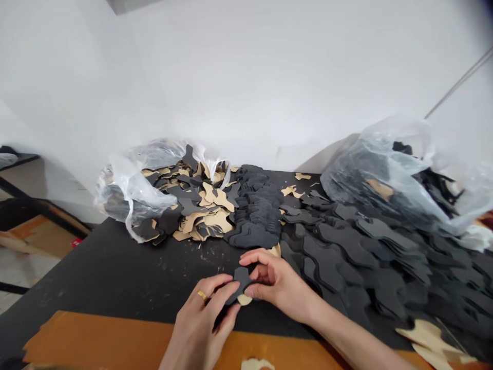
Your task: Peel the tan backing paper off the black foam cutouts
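A white wall (246, 77) backs the scene, and before it lies your black surface (115, 277). A broad spread of dark cut pieces (335, 257) covers its right side, overlapping in layers, with a clear plastic bag (385, 159) behind them. An orange-brown strip (103, 334) runs along the near edge. A second plastic bag (142, 190) stands at far left, beside a mixed heap of dark and pale pieces (219, 218). Between heap and spread, a column of dark pieces (256, 234) lies in close overlapping rows.

Your left hand (200, 318) pinches the left side of one dark piece (242, 275) between thumb and fingers; your right hand (283, 282) pinches its right side, the forefinger reaching out past its far end. The piece is held in front of the column. A pale layer (245, 299) shows at its near edge, and a yellow ring (202, 295) sits on your left hand.

The step appears to be fingertip work where the two layers meet; whether they are parting or joining cannot be told. The next move probably calls for a steady left pinch and light right fingertips on the pale edge.
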`<state>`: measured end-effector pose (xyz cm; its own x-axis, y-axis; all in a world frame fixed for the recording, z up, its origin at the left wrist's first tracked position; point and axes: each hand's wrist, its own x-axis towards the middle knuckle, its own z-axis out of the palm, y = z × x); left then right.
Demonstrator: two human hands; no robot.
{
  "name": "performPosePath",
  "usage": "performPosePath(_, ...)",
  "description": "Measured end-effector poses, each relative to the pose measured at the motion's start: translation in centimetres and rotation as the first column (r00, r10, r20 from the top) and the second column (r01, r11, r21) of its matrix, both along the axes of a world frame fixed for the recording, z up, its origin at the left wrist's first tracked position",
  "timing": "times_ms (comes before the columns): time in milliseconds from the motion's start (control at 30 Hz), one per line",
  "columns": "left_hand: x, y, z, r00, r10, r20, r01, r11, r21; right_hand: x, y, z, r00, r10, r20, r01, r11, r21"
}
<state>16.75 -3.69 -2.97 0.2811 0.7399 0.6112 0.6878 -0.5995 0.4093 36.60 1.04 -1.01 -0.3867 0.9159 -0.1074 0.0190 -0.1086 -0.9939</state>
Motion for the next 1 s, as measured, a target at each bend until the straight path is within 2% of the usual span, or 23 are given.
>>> performPosePath(100, 0.0, 0.0, 0.0, 1.0, -0.002, 0.011, 0.002, 1.0, -0.021, 0.1, 0.0, 0.1, 0.999, 0.028, 0.021, -0.026, 0.996, -0.082)
performPosePath(167, 0.0, 0.0, 0.1, 0.999, 0.007, 0.032, -0.006, 0.999, -0.037, 0.2, 0.1, 0.0, 0.999, 0.039, 0.031, -0.036, 0.995, -0.091)
performPosePath(233, 0.0, 0.1, 0.2, 0.999, 0.018, 0.038, -0.016, 0.999, -0.051, 0.4, 0.1, 0.0, 0.996, 0.024, 0.087, -0.021, 0.999, -0.032)
performPosePath(333, 0.1, 0.1, 0.3, 0.999, 0.03, 0.027, -0.028, 0.998, -0.063, 0.6, -0.1, 0.2, 0.963, -0.032, 0.266, -0.019, 0.982, 0.186)
performPosePath(400, 0.1, 0.2, 0.3, 1.0, 0.028, 0.008, -0.028, 0.997, -0.066, 0.8, -0.3, 0.6, 0.914, -0.048, 0.402, -0.09, 0.944, 0.316)
performPosePath(500, 0.1, 0.2, 0.2, 1.0, 0.019, -0.02, -0.02, 0.997, -0.069, 1.0, -0.7, 1.3, 0.827, -0.064, 0.558, -0.211, 0.885, 0.414)
performPosePath(700, 0.1, 0.3, 0.0, 0.999, 0.001, -0.051, -0.004, 0.997, -0.074, 1.3, -1.1, 1.1, 0.737, -0.089, 0.67, -0.346, 0.802, 0.487)
performPosePath(800, 0.1, 0.2, -0.2, 0.997, -0.001, -0.074, -0.006, 0.996, -0.086, 1.3, -1.1, 0.9, 0.703, -0.105, 0.703, -0.374, 0.786, 0.492)
performPosePath(1000, 0.1, 0.3, -0.4, 0.996, -0.001, -0.085, -0.005, 0.997, -0.071, 1.4, -1.3, 0.8, 0.693, -0.115, 0.711, -0.386, 0.774, 0.501)
